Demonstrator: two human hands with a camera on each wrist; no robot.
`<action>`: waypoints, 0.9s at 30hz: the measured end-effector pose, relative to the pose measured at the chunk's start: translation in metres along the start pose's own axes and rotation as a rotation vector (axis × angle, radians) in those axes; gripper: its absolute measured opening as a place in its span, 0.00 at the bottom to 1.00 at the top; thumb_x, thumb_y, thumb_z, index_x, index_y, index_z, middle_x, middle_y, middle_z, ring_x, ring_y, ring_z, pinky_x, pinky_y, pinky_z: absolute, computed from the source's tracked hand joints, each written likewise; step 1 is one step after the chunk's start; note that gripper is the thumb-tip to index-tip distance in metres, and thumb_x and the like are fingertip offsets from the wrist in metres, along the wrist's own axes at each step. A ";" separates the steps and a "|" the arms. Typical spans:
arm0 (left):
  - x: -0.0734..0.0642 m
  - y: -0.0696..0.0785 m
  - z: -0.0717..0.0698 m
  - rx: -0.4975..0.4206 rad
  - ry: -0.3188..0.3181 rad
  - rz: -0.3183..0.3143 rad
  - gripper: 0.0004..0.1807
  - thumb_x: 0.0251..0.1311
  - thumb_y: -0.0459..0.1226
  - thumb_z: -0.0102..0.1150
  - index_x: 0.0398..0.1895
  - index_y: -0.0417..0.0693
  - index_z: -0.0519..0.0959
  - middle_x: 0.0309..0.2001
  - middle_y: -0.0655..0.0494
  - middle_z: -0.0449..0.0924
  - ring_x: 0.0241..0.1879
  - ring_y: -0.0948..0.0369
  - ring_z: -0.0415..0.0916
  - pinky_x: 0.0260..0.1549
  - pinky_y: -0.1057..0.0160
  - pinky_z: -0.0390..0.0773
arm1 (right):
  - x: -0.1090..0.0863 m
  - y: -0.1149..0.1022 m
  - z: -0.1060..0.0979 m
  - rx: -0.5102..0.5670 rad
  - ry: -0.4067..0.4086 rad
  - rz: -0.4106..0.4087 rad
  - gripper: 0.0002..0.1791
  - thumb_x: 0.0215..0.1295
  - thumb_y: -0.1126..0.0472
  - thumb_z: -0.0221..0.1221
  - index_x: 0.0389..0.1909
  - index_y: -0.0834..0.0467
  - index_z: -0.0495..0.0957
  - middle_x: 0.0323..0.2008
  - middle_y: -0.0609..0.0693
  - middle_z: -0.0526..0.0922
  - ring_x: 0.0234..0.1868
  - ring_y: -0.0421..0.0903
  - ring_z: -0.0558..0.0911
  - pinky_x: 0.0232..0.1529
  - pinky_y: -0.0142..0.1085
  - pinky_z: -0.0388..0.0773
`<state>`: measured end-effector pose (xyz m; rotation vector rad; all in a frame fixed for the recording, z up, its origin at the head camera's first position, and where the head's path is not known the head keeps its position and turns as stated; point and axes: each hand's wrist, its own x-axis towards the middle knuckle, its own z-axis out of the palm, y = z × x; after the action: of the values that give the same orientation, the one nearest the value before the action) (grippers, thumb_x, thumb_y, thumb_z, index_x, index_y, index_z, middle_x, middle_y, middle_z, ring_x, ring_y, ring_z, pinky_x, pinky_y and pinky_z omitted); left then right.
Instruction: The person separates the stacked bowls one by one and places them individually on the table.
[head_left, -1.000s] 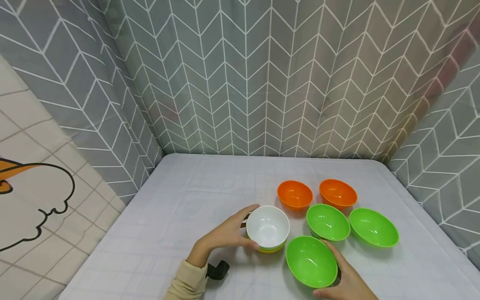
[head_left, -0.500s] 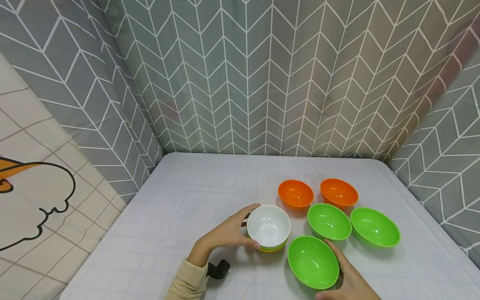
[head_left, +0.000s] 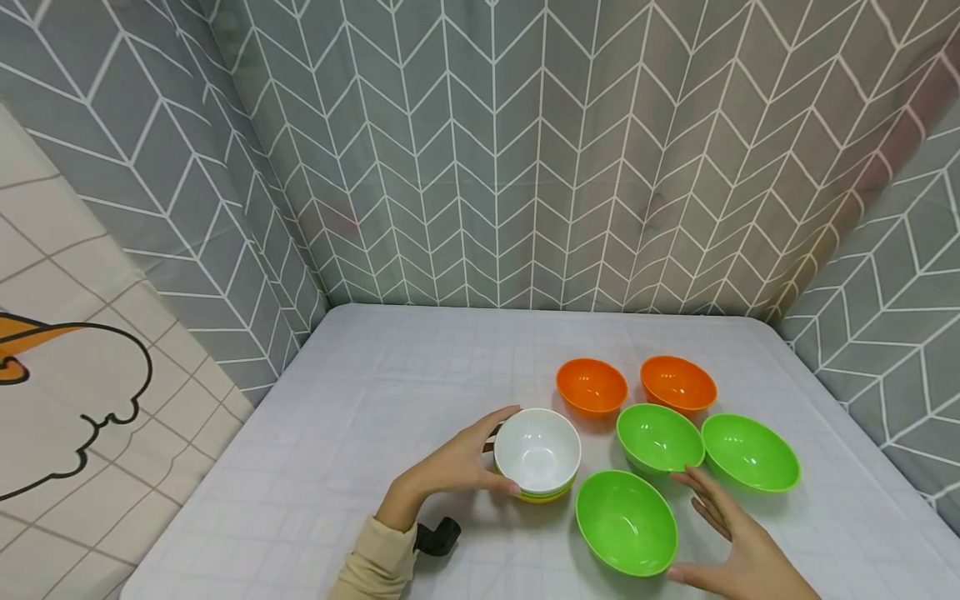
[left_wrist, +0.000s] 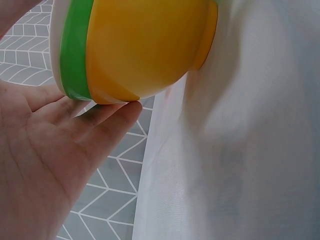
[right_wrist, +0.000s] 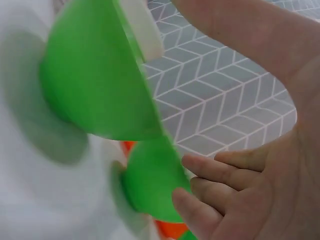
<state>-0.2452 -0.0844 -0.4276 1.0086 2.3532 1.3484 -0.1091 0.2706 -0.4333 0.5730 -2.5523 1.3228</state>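
Observation:
Nested bowls make a stack, a white bowl (head_left: 537,450) on top, a green one under it and a yellow bowl (left_wrist: 145,45) lowest. My left hand (head_left: 457,462) grips this stack from its left side, thumb at the front and fingers round the back. To the right of the stack stands a large green bowl (head_left: 627,523). Just off its right side is my right hand (head_left: 738,546), fingers spread and holding nothing. In the right wrist view a gap shows between that palm and the green bowl (right_wrist: 95,75).
Two more green bowls, one in the middle (head_left: 660,439) and one at the right (head_left: 751,453), stand behind the right hand. Two orange bowls, left (head_left: 591,387) and right (head_left: 678,384), are farther back. A black object (head_left: 438,537) is by the left wrist, over the white tablecloth (head_left: 322,467).
My right hand has let go of the large green bowl and moved off to the right. My left hand and the stack have stayed in place.

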 end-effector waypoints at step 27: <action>0.000 -0.001 0.000 -0.020 -0.001 -0.014 0.61 0.41 0.45 0.79 0.76 0.47 0.50 0.72 0.58 0.54 0.67 0.56 0.60 0.62 0.62 0.67 | 0.110 -0.053 0.011 -0.250 -0.254 -0.086 0.62 0.38 0.42 0.77 0.71 0.64 0.57 0.68 0.56 0.64 0.66 0.55 0.66 0.61 0.54 0.68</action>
<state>-0.2453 -0.0848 -0.4285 0.9849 2.3372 1.3628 -0.1858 0.2068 -0.3613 0.8344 -2.7997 0.9350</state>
